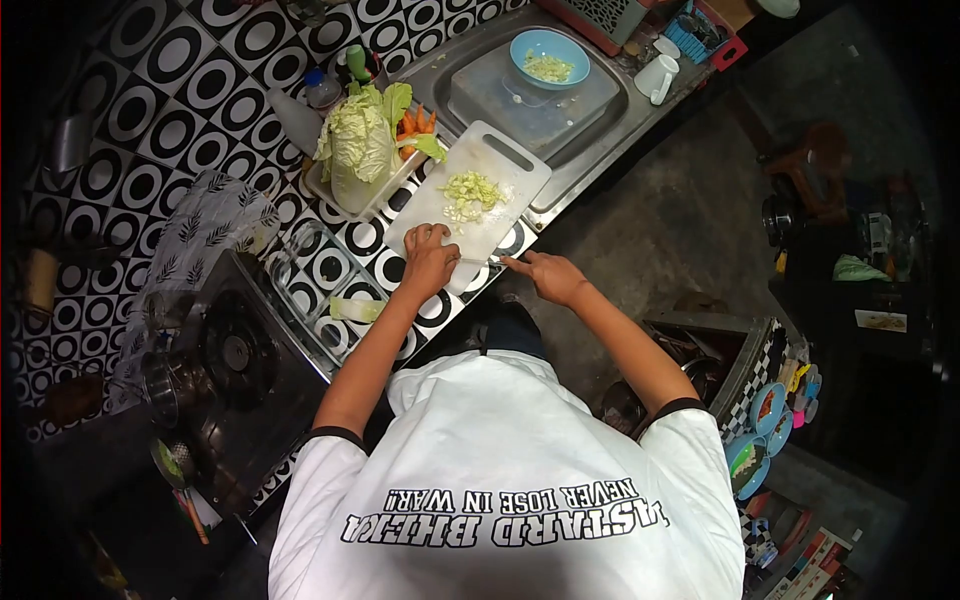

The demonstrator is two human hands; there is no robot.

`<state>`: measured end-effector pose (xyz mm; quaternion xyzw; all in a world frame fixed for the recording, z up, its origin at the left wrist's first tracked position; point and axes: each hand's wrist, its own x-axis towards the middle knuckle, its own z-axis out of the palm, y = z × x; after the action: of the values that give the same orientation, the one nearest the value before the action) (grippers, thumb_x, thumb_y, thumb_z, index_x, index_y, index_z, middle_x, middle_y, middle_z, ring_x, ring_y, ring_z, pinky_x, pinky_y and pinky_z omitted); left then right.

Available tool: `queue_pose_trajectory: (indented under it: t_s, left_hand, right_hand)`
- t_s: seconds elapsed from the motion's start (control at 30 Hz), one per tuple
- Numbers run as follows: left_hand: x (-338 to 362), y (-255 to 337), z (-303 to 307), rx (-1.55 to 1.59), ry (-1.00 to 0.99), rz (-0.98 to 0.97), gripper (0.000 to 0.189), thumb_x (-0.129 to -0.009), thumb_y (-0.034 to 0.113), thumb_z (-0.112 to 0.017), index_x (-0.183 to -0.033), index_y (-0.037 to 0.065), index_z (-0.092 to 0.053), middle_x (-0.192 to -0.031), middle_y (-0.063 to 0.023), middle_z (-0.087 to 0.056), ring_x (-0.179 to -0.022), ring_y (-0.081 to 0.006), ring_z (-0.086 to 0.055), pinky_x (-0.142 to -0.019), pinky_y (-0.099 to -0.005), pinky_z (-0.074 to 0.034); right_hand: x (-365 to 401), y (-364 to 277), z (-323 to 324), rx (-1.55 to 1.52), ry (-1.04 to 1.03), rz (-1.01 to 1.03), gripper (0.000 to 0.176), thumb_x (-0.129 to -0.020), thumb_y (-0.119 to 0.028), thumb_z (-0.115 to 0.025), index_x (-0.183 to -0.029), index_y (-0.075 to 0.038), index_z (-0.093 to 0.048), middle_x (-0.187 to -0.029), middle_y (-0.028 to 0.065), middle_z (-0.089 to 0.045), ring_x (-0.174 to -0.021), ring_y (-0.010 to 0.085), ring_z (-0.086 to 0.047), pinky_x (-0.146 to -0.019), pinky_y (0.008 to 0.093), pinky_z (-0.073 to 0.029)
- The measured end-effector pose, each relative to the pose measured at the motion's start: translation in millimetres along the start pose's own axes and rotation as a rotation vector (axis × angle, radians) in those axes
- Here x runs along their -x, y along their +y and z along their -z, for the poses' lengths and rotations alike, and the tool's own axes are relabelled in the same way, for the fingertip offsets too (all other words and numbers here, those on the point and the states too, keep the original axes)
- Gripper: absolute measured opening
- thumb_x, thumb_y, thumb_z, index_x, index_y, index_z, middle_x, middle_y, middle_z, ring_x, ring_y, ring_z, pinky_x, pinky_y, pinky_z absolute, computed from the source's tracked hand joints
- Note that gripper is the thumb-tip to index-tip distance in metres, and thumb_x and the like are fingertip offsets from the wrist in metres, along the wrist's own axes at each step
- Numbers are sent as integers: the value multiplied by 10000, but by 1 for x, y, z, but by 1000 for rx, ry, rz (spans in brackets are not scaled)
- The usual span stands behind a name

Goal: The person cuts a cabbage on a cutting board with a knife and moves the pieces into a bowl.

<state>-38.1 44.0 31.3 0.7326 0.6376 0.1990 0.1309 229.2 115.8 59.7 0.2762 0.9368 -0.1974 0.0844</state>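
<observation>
Overhead view of a kitchen table tiled in black-and-white circles. At the centre of the frame a white cutting board [505, 165] lies slantwise. A small heap of chopped cabbage [470, 192] is piled at its middle, clear of the blade.

At the board's lower end my right hand [548, 277] has its grip closed around a knife [478, 261], the blade pointing left and low over the board. My left hand [430, 262] sits just left of the blade, fingers curled down onto the board, probably to steady what is being cut. Whatever lies beneath is hidden, so I cannot tell whether that grip holds anything.

Upper left of the board, a tray [335, 200] keeps a whole cabbage [358, 140] and carrots [415, 122] within reach. At the top, a blue bowl [578, 55] of cut pieces sits in the sink [590, 140]. A stove [235, 350] fills the lower left.
</observation>
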Motion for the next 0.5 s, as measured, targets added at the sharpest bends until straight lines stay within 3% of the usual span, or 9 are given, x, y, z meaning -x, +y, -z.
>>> queue_pose_trajectory:
  t_s: [0.2, 0.27, 0.37, 0.5]
  left_hand:
    - [0, -2, -3, 6, 21, -18, 118, -700, 110, -775, -800, 139, -720, -1162, -53, -554, -1195, -304, -433, -1042, -496, -256]
    - [0, -3, -4, 1, 23, -37, 119, -697, 103, -772, -800, 140, -726, -1151, -48, -570, -1195, -301, -441, -1043, -497, -256]
    - [0, -2, -2, 7, 31, -30, 118, -695, 103, -770, -801, 144, -737, -1145, -43, -580, -1193, -298, -449, -1045, -495, -257]
    - [3, -2, -5, 2, 47, 3, 116, -696, 108, -770, -803, 146, -745, -1145, -37, -582, -1196, -298, -448, -1048, -495, -256]
  right_hand:
    - [-2, 1, -11, 30, 22, -22, 745, -783, 13, -557, -1450, -295, -436, -1028, 99, -599, -934, 277, -645, -793, 393, -531]
    - [-3, 4, -14, 42, 44, 1, 645, -841, -54, -540, -1437, -285, -449, -1026, 98, -605, -919, 269, -648, -766, 389, -533]
    - [-4, 5, -12, 62, 38, 11, 636, -846, -63, -540, -1434, -286, -449, -1025, 99, -608, -920, 265, -648, -760, 385, -533]
    - [-8, 2, -7, 58, 16, 18, 737, -778, 16, -551, -1446, -276, -443, -1022, 105, -612, -928, 278, -649, -780, 391, -530]
